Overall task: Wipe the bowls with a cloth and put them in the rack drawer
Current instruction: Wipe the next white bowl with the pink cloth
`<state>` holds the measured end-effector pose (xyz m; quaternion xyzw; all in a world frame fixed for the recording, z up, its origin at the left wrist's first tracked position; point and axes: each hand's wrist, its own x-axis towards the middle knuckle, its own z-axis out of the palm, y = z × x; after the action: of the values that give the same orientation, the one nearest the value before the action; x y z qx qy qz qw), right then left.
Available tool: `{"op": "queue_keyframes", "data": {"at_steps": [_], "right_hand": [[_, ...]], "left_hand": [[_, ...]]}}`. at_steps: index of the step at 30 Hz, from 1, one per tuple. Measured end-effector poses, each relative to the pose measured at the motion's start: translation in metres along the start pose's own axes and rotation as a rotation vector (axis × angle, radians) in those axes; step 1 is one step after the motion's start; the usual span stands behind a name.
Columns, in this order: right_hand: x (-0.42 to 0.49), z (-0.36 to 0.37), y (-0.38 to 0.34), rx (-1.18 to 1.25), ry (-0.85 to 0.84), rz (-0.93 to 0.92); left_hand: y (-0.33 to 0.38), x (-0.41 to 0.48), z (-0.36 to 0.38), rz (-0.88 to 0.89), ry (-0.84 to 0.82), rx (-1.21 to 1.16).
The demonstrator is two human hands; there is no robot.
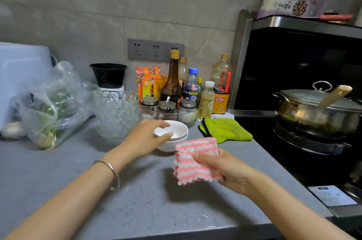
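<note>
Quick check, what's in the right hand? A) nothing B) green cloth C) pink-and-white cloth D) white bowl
C: the right hand grips the pink-and-white cloth above the counter. The green cloth lies on the counter, and the left hand holds the stacked white bowls.

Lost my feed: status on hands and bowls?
Left hand grips top white ceramic bowl of stack. Right hand holds pink-and-white wavy cloth. Yellow-green mitt beside bowls, apart.

Stacked bowls [177, 135] boxed in, glass bowls [115, 116] near at 9 o'clock, lidded jars [167, 104] at 12, green cloth [227, 129] at 3, pink cloth [195, 159] held at 5, counter [127, 200] open 6 to 8
</note>
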<state>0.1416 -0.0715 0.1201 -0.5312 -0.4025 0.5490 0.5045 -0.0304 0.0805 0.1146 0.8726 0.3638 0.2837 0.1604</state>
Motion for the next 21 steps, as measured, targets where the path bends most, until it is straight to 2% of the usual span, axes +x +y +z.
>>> {"op": "queue_keyframes", "data": {"at_steps": [7,12,16,21], "right_hand": [[0.012,-0.016,0.012,-0.035,0.047,0.059],[0.014,-0.025,0.020,-0.066,0.046,0.067],[0.013,-0.028,0.024,-0.054,0.051,0.076],[0.014,-0.032,0.026,-0.044,0.053,0.084]], "left_hand": [[-0.009,0.019,0.016,0.095,-0.162,0.255],[-0.008,0.027,0.019,0.112,-0.226,0.314],[-0.011,0.028,0.018,0.106,-0.211,0.293],[-0.017,0.032,0.014,0.122,-0.215,0.117]]}}
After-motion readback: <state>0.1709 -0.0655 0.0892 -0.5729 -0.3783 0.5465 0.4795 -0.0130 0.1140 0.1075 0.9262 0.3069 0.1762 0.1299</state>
